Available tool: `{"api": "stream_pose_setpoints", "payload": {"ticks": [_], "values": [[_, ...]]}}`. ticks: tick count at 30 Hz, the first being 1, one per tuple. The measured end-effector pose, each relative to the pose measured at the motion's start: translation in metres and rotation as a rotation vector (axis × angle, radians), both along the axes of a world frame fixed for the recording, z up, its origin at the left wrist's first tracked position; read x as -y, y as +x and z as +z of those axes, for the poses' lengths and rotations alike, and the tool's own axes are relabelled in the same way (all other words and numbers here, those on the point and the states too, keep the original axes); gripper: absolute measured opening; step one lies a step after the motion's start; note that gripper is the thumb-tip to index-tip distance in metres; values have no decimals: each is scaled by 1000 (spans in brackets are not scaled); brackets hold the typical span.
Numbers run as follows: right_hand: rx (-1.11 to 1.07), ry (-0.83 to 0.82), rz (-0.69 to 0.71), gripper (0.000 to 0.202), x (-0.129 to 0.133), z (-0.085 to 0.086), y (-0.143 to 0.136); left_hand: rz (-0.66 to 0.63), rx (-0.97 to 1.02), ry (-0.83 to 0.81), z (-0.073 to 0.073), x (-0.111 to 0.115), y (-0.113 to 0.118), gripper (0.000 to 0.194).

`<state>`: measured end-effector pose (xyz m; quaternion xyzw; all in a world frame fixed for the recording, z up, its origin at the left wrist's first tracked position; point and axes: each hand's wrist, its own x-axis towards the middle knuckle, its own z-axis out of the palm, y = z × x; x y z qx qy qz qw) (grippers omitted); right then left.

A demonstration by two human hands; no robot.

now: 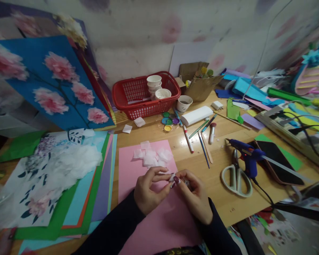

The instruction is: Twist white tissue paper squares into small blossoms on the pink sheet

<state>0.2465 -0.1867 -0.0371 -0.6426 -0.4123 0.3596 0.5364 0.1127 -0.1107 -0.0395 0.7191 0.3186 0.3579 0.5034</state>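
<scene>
Over a pink sheet of paper (146, 226), my left hand (151, 189) and my right hand (193, 193) meet at their fingertips. Both are closed in a pinch on one small white tissue paper piece (172, 177), mostly hidden by the fingers. Just beyond them, several loose white tissue squares (151, 156) lie in an overlapping cluster on the pink sheet's upper part. Two more folded tissue squares (139, 122) rest on the wooden table near the basket.
A red basket (138, 112) holds stacked paper cups. White scissors (236, 180), a blue glue gun (246, 154) and a phone (279, 163) lie right. Brushes, a marker (188, 140) and paint pots (168, 122) sit ahead. Coloured sheets (101, 202) and a tissue pile (77, 159) are left.
</scene>
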Motion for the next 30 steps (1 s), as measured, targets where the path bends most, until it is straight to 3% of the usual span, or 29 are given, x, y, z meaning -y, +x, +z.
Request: {"api": "stream_pose_setpoints", "payload": {"ticks": [2,5,13,21,26,30], "values": [[3,-14,-5,24,0,0,0,-40,-10,-81,2,-1,0,31],[7,-21,18,24,0,0,-1,-33,19,-207,3,-3,2,15],[35,-3,-37,23,0,1,-1,273,124,-422,-6,-14,4,17],[-18,-2,-69,24,-1,-1,0,406,210,-494,-5,-31,1,30],[-38,-4,-97,24,-2,0,1,448,163,-478,-5,-36,-1,33],[-55,-1,-98,25,-3,1,0,434,86,-314,-12,-38,-2,29]]}}
